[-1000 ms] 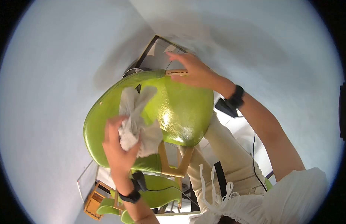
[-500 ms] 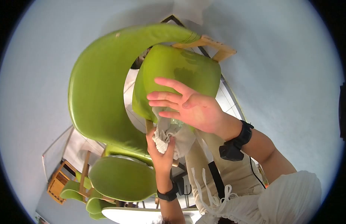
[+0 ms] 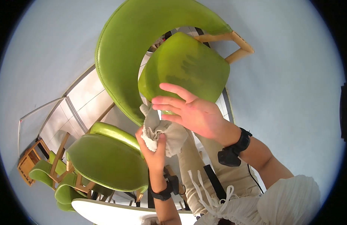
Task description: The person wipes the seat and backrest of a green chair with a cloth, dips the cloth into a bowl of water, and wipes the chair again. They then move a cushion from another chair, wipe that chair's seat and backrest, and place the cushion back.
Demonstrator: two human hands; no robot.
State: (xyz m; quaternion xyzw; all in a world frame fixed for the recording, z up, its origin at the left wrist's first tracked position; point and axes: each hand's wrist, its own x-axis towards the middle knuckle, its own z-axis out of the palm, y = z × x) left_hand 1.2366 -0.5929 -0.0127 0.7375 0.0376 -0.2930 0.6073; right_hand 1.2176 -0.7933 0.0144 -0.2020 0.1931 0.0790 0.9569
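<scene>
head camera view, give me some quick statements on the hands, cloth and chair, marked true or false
1. The left hand grips a pale cloth, while the right hand holds nothing. True.
2. The right hand is balled into a fist. False: it is open.
3. The chair seat beyond the right hand shows a darker patch. True.
4. That chair seat is red. False: it is green.
5. The cloth lies spread flat on the chair seat. False: it is bunched up in the left hand.
6. A black band is on the right wrist. True.
</scene>
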